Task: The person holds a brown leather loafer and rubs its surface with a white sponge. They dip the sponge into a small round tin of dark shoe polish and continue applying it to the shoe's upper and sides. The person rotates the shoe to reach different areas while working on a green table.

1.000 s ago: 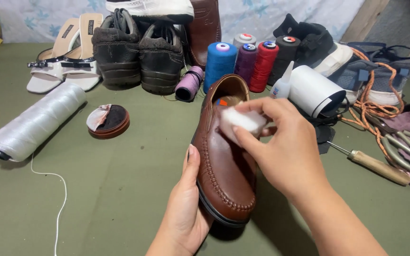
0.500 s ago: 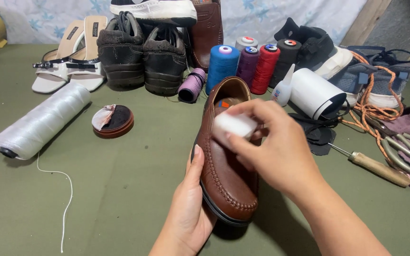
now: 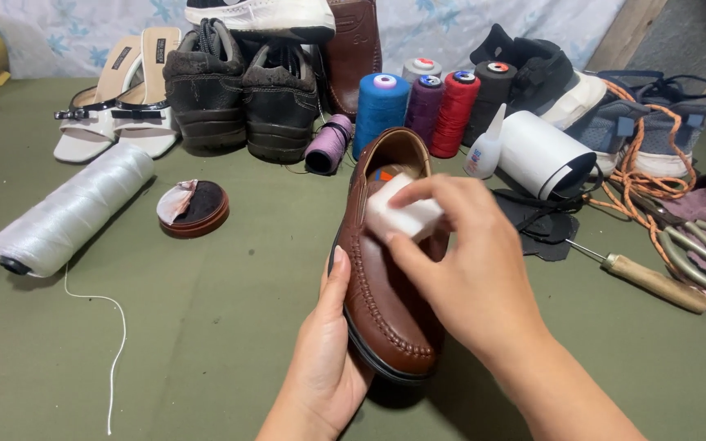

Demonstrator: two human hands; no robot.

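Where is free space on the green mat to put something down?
Bare mat lies in front, between the white thread spool, the polish tin and the left hand. The back row of shoes and thread cones is crowded, as is the right side with the awl.

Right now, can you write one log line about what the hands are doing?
left hand: holds brown loafer from below | right hand: presses white sponge on loafer | nearby: open polish tin
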